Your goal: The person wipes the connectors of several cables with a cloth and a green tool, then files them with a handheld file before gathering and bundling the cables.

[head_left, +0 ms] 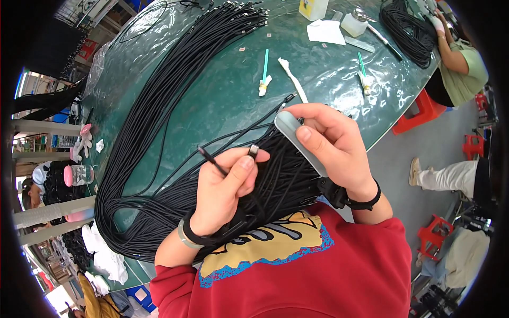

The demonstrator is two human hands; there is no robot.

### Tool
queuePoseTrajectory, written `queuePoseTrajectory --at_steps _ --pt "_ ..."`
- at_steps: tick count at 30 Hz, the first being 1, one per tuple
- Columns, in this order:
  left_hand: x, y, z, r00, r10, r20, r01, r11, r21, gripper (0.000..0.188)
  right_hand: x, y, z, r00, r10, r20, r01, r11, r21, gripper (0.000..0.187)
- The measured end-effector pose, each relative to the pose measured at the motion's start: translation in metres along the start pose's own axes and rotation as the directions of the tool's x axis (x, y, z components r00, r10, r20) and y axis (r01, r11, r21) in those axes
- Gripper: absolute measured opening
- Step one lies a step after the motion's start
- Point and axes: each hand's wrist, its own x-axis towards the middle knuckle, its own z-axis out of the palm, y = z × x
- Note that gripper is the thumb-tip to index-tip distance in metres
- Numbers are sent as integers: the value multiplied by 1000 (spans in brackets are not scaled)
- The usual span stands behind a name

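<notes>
My left hand (225,177) pinches a black cable near its end, and the metal plug (254,150) pokes up beside the thumb. To the right, my right hand (339,146) grips a flat grey strip with a rounded end (297,137) between thumb and fingers. The strip slants down toward my palm, apart from the plug. Beneath both hands lies a thick heap of black cables (281,169). It bends round at the left and runs to the far side as a long bundle (154,100), its metal plugs gathered at the far end.
On the green-covered table (222,79) lie two green sticks with white wrapping (265,71) (363,74), a white strip (292,78), white paper (325,32) and bottles (354,24). Another person (461,69) works by a coiled cable bundle (405,32). Red stools (435,236) stand on the floor.
</notes>
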Motion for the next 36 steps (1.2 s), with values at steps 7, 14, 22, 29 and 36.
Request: queuePoseTrajectory --at_steps 7,14,22,29,36 --pt "-17 6 13 990 104 -98 -67 944 322 16 -6 -2 7 995 -57 87 65 993 -94 25" --pt "-20 5 15 985 161 -60 -126 915 383 15 -5 -7 17 898 -367 243 434 827 -358 24" --pt "-20 1 20 987 153 -46 -107 847 521 12 24 5 40 877 -476 63 465 808 -362 26" --pt "-18 1 13 987 152 -57 -96 830 550 11 12 1 35 888 -449 99 443 780 -441 23" --pt "-14 0 21 977 210 21 -179 770 612 12 30 1 38 880 -474 31 439 785 -437 21"
